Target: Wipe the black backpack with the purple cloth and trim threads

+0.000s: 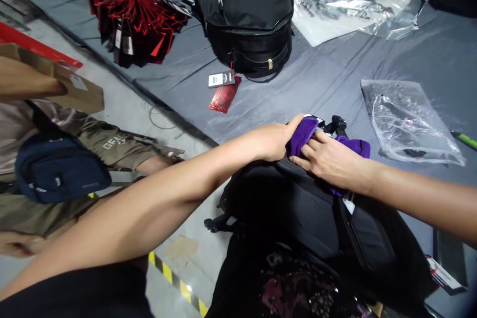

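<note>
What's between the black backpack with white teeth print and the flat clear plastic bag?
Only bare, creased grey cloth between backpack and bag, in the head view.

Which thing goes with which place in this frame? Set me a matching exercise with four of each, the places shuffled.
Things:
1. Purple cloth
2. Blue waist bag
3. Bundle of red cords
4. Small clear bag

Places:
A. On the table, beside the backpack with white teeth
B. Flat on the table, beyond the right hand
C. Between the left hand and right hand
D. Worn by another person

Pairs: 1-C, 2-D, 3-A, 4-B
</note>
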Action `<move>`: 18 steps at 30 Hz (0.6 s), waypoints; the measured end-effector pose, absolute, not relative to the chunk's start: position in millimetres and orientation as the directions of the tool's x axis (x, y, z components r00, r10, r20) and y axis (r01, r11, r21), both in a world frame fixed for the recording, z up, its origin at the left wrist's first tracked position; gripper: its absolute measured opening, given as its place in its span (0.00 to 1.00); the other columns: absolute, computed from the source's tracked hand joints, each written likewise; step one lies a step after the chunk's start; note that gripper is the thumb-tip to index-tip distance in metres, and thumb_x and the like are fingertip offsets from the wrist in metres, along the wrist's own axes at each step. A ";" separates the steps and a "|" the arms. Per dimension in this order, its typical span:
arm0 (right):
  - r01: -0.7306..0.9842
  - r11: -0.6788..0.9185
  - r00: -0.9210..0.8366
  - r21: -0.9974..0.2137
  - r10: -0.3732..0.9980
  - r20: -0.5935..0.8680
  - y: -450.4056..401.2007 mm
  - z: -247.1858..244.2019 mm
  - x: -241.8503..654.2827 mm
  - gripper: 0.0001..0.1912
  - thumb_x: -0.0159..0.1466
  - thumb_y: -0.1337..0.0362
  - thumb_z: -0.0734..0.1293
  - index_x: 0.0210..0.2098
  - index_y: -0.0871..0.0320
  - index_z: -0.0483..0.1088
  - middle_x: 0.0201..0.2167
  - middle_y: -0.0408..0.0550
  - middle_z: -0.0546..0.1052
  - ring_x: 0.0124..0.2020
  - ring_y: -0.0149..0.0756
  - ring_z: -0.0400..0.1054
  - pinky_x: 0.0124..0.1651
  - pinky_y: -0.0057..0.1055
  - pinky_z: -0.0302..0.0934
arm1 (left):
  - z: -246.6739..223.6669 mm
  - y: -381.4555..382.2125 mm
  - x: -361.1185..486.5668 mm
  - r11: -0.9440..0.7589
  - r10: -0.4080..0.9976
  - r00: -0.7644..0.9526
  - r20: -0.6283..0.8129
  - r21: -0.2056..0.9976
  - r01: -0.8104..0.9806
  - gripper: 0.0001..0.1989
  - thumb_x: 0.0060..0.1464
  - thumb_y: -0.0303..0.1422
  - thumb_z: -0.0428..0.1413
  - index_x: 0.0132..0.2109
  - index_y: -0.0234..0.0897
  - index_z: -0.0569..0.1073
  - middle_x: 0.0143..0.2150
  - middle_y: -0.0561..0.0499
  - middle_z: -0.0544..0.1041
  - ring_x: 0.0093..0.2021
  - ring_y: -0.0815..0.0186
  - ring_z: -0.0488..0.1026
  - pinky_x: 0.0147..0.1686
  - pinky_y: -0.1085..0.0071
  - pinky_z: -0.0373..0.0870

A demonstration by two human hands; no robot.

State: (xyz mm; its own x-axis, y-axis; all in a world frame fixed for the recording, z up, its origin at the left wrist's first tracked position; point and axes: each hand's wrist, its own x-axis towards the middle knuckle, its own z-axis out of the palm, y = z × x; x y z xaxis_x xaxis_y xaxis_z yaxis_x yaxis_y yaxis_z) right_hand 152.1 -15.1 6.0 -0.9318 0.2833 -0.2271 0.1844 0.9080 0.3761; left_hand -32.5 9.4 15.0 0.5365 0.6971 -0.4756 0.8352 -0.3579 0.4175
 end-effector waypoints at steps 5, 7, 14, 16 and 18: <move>0.184 0.888 -0.938 0.422 0.287 -0.195 -8.6 4.5 154.0 0.22 0.66 0.65 0.61 0.60 0.55 0.65 0.44 0.52 0.74 0.44 0.45 0.67 0.50 0.47 0.54 | 14.8 11.0 -32.1 -0.370 0.682 0.579 -0.447 0.473 0.800 0.44 0.55 0.32 0.52 0.70 0.41 0.35 0.48 0.44 0.78 0.44 0.59 0.75 0.41 0.68 0.69; 0.157 0.926 -0.959 0.344 0.227 -0.171 -5.7 5.2 160.8 0.19 0.67 0.67 0.60 0.57 0.57 0.68 0.41 0.52 0.74 0.43 0.42 0.67 0.49 0.44 0.53 | 15.4 11.3 -31.4 -0.370 0.688 0.573 -0.446 0.463 0.805 0.44 0.54 0.30 0.52 0.70 0.40 0.35 0.49 0.43 0.77 0.44 0.58 0.75 0.41 0.68 0.69; 0.341 0.939 -0.939 0.048 0.342 -0.023 0.3 2.8 159.6 0.13 0.70 0.70 0.57 0.38 0.60 0.73 0.27 0.47 0.74 0.30 0.34 0.61 0.40 0.36 0.46 | 18.1 12.0 -30.2 -0.372 0.682 0.549 -0.483 0.417 0.829 0.43 0.54 0.31 0.51 0.70 0.40 0.34 0.47 0.44 0.77 0.39 0.60 0.75 0.34 0.70 0.68; 0.382 0.924 -0.924 -0.028 0.382 -0.011 1.2 -2.0 147.5 0.14 0.69 0.69 0.57 0.35 0.59 0.73 0.23 0.44 0.72 0.27 0.33 0.58 0.41 0.37 0.45 | 18.3 12.5 -30.4 -0.371 0.680 0.548 -0.487 0.415 0.830 0.42 0.55 0.31 0.50 0.70 0.39 0.35 0.47 0.43 0.77 0.40 0.60 0.75 0.33 0.70 0.67; 0.438 0.896 -0.899 -0.068 0.439 -0.008 1.0 -5.8 137.7 0.13 0.69 0.67 0.58 0.34 0.58 0.73 0.22 0.43 0.72 0.26 0.32 0.56 0.41 0.38 0.44 | 18.4 12.9 -30.6 -0.375 0.678 0.547 -0.491 0.409 0.832 0.42 0.55 0.32 0.50 0.70 0.37 0.36 0.47 0.42 0.76 0.41 0.58 0.75 0.33 0.69 0.67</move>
State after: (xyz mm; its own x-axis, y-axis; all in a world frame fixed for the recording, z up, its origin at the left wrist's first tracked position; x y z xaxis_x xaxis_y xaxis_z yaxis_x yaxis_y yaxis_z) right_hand 137.7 1.0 -5.8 -0.8986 0.4388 -0.0080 0.4383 0.8963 -0.0678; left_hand -30.6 12.9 18.4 0.5467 0.6779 -0.4914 0.8321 -0.3747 0.4089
